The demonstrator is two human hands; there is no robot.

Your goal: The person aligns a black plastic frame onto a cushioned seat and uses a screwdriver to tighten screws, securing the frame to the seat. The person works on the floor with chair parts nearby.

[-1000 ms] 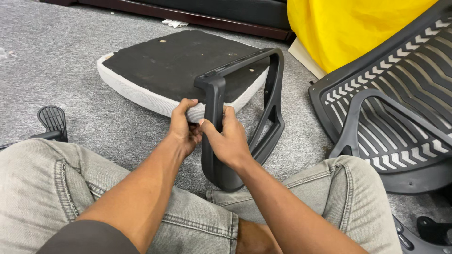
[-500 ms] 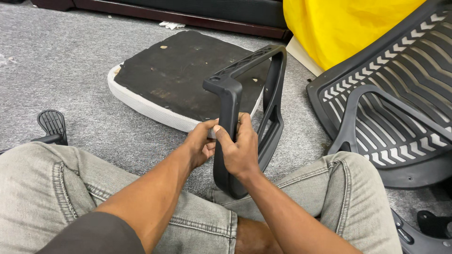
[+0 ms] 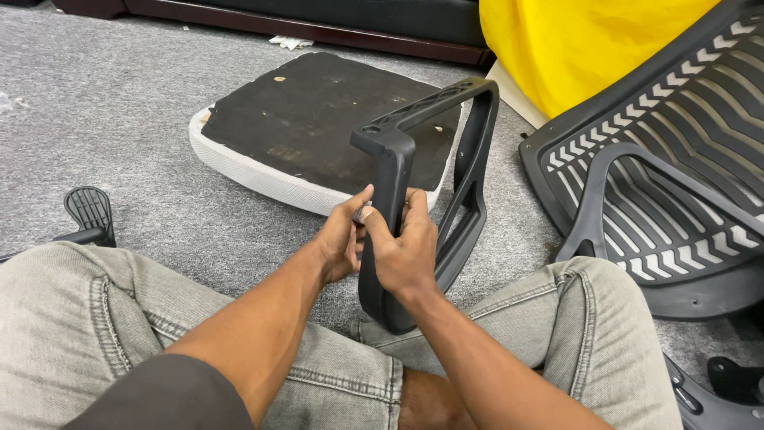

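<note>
The black armrest frame (image 3: pixel 446 159) is held upright above the lap, over the grey carpet (image 3: pixel 119 103). The right hand (image 3: pixel 406 251) is closed around its near upright; the left hand (image 3: pixel 342 239) is pinched against it. The upturned seat cushion (image 3: pixel 302 127) lies just behind

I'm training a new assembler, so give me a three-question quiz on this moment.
1. True or false: both hands grip the black armrest frame.
2. What lies on the carpet just behind the frame? A) seat cushion B) toolbox C) wheel base
3. Which side of the view holds the slatted black chair back?

Key:
1. True: the left hand and right hand clasp its upright bar.
2. A, the seat cushion, dark underside up.
3. The right side.
</note>
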